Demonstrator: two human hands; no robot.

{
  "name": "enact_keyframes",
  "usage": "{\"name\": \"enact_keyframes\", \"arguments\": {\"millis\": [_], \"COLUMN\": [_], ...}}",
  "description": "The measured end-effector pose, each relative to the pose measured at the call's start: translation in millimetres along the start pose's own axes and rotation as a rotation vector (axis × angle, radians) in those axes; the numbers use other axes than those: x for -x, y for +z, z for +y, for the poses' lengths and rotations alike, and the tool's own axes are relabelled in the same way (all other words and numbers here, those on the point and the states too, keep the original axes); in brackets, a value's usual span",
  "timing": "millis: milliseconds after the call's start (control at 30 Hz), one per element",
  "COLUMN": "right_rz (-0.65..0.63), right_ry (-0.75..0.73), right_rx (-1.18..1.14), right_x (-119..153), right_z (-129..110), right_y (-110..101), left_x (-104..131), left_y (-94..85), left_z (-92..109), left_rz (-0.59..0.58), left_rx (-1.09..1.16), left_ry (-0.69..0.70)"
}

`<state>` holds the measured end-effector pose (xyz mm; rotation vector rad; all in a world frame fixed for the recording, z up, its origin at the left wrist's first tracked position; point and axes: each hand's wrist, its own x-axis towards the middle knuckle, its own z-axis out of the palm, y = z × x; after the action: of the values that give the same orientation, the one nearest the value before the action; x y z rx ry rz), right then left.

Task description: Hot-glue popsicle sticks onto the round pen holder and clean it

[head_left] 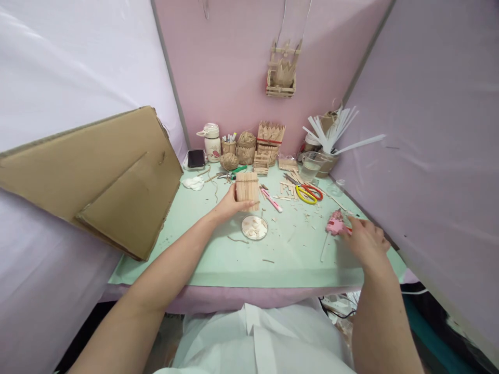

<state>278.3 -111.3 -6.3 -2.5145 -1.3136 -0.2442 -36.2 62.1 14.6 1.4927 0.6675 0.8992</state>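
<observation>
A pale green surface (218, 259) between pink walls. The left hand (230, 205) has its grip closed around a stick panel (247, 188), upright above a small dish (254, 227). The right hand (364, 240) curls onto the pink glue gun (336, 224); best to steady the panel before gluing.

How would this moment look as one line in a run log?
left hand: holds stick panel upright | right hand: on pink glue gun | table: small dish, scissors
</observation>
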Motion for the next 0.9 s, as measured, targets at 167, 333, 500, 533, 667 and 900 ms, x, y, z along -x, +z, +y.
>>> {"name": "enact_keyframes", "arguments": {"millis": [167,333,500,533,667,900], "right_rz": [-0.071,-0.211,-0.239,-0.239,-0.212,-0.199], "right_ry": [-0.334,-0.377,-0.370,-0.381,-0.409,-0.370], "right_rx": [-0.187,-0.182,-0.164,-0.174,-0.224,-0.373], "right_x": [18,22,16,15,15,18], "right_z": [-86,-140,-143,-142,-141,-139], "right_y": [-12,8,21,22,25,30], "left_x": [0,0,0,0,1,1], "left_y": [2.0,0.3,0.8,1.1,2.2,3.3], "left_z": [0,-2,-3,-3,-1,-1], "left_rz": [-0.002,0.005,-0.008,-0.006,-0.001,0.000], "left_rx": [-0.018,-0.039,-0.029,-0.029,-0.026,-0.021], "left_ry": [0.001,0.019,0.028,0.022,-0.008,-0.029]}}
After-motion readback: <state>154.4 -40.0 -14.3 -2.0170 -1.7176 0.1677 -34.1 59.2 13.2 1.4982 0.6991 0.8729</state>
